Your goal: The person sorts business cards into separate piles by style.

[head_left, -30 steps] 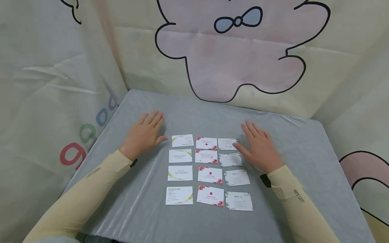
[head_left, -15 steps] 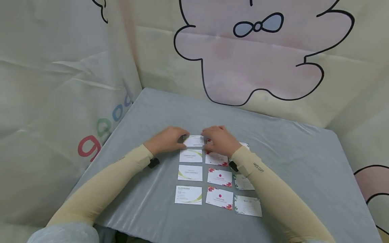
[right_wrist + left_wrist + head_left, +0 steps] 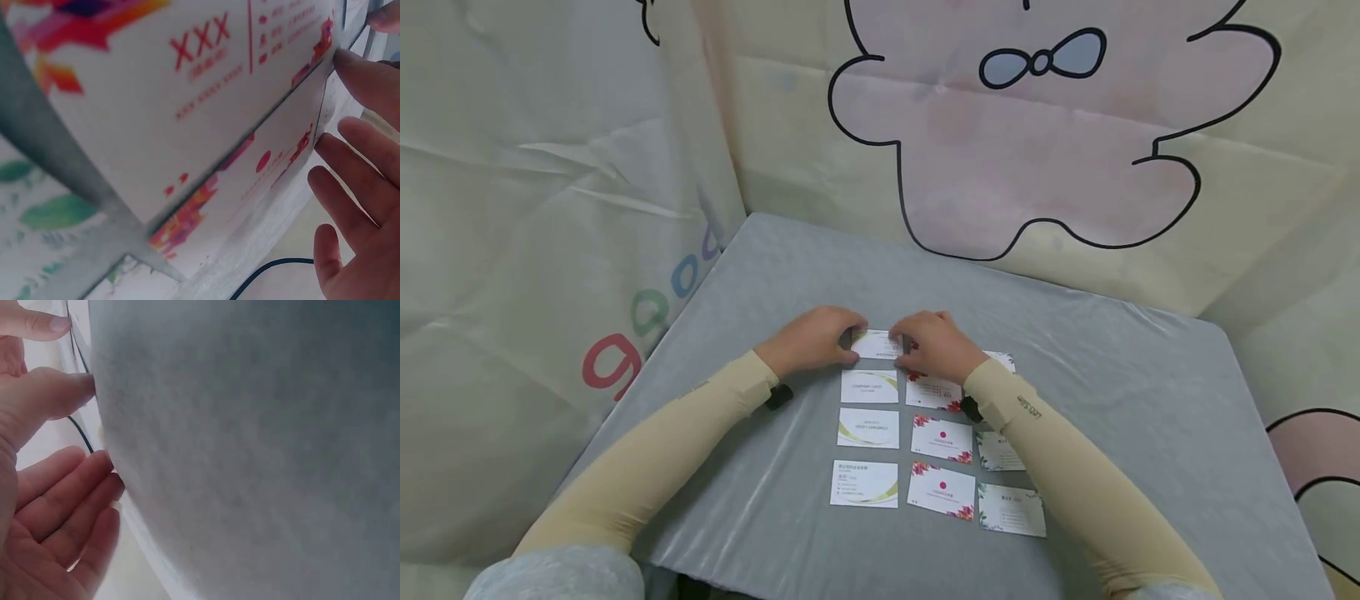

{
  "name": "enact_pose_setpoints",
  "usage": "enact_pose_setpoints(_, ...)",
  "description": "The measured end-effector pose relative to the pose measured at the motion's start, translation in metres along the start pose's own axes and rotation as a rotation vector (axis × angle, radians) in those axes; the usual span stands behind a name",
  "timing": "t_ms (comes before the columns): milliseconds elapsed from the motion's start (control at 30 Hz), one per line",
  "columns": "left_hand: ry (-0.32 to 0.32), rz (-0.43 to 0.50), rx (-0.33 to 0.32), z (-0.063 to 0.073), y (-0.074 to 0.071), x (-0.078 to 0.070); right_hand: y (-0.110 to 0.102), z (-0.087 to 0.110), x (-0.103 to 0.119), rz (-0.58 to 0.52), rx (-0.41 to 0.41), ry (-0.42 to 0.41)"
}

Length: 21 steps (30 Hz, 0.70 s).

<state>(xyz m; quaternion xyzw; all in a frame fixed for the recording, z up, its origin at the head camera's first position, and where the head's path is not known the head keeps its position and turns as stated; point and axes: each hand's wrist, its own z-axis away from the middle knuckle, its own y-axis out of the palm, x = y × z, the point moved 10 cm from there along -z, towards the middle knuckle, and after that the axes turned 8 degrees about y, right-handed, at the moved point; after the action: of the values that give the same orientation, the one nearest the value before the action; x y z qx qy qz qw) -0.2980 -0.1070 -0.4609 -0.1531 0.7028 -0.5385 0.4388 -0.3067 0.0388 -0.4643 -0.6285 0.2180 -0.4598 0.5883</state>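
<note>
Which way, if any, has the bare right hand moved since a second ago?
Yes, the right hand has moved left relative to the grey cloth-covered table.

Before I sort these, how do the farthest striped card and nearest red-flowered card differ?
The striped card has yellow curves; the flowered card, red corner blooms. Left hand and right hand hold the striped card; the flowered card lies untouched. Both are white rectangles.

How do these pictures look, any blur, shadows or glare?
Head view: cards fairly clear, tiniest print illegible, soft shadow by the left sleeve, pale sheen on the cloth; left wrist: cloth blurry, bright backdrop behind the left hand; right wrist: leaf-patterned card blurred at lower left.
</note>
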Motion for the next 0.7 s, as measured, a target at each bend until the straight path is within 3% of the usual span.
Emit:
enact_pose_setpoints(233,-0.019,0.047,-0.018,-0.029,-0.009,0.009,-0.012,-0.013,-0.024,-0.023,-0.044,0.076)
enact_pose_setpoints(500,-0.023,0.030,0.046,-0.066,-0.003,0.012,-0.016,-0.017,-0.058,-0.137,-0.021,0.228)
enact_pose_setpoints(700,-0.015,-0.018,0.096,-0.081,0.004,0.011,-0.017,-0.016,-0.069,-0.124,-0.040,0.242)
